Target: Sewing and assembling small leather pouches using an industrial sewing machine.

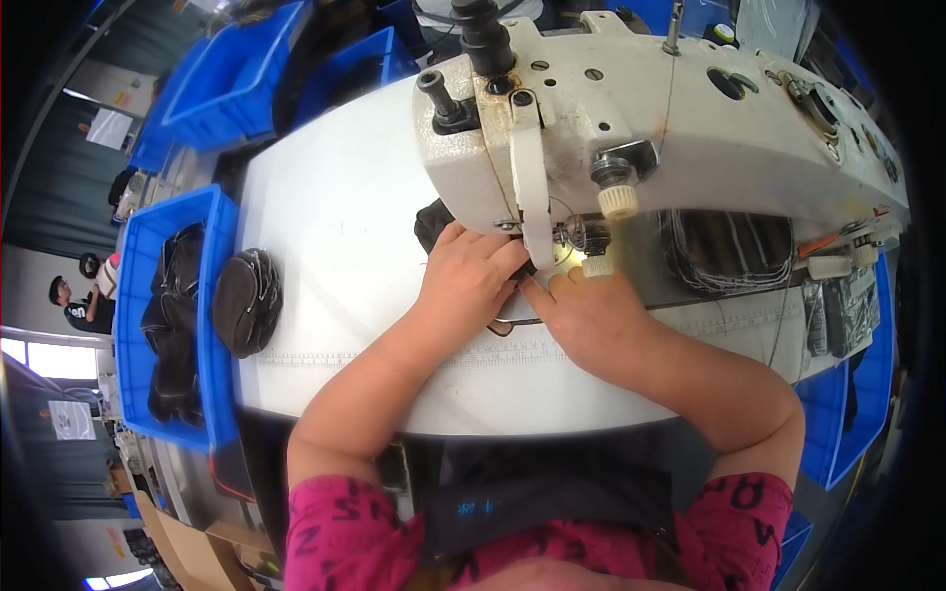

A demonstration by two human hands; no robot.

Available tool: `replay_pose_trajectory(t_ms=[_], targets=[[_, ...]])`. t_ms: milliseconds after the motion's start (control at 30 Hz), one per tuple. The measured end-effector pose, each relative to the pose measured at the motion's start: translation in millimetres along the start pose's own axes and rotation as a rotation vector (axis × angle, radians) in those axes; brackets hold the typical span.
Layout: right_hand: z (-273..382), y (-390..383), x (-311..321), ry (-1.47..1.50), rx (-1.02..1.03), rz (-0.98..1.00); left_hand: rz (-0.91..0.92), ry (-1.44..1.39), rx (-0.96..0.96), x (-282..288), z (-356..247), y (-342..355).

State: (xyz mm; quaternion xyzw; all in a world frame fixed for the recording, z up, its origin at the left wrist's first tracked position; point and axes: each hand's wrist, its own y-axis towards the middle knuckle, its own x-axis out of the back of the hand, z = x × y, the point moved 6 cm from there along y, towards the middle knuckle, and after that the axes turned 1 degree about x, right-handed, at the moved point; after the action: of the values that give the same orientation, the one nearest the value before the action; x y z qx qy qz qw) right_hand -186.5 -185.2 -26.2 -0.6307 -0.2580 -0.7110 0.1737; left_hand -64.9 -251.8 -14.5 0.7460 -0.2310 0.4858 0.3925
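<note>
A white industrial sewing machine [572, 113] reaches over the table from the right, its small lamp lit by the needle area. A black fabric piece [432, 225] lies under the machine's head, mostly covered by my hands. My left hand [468, 273] presses down on it from the left with fingers closed together. Close to the needle area, my right hand [599, 320] has its fingers curled at the fabric's near edge, thumb and index almost meeting the left fingertips. The needle and the exact seam are hidden behind the machine's head and my fingers.
A stack of black fabric pieces [246, 302] stands at the table's left edge, beside a blue bin [225, 394] of black pieces. Another black stack [729, 248] lies beneath the machine arm. A printed ruler strip [394, 357] crosses the white table [335, 207]. Someone stands far left.
</note>
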Motion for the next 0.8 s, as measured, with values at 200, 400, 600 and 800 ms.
replay_pose_trajectory(t_ms=[200,400,600,800], targets=[[1,0,-3,0.022,0.002,0.02,-0.093,0.076,-0.089,0,-1,0],[0,-1,-7,0.008,0.015,0.015,-0.099,-0.027,-0.059,-1,-1,5],[2,1,-1,-0.018,0.008,0.045,0.02,-0.231,-0.031,5,4,7],[2,-1,-2,-0.062,0.033,-0.005,0.053,-0.309,0.0,-2,12,4]])
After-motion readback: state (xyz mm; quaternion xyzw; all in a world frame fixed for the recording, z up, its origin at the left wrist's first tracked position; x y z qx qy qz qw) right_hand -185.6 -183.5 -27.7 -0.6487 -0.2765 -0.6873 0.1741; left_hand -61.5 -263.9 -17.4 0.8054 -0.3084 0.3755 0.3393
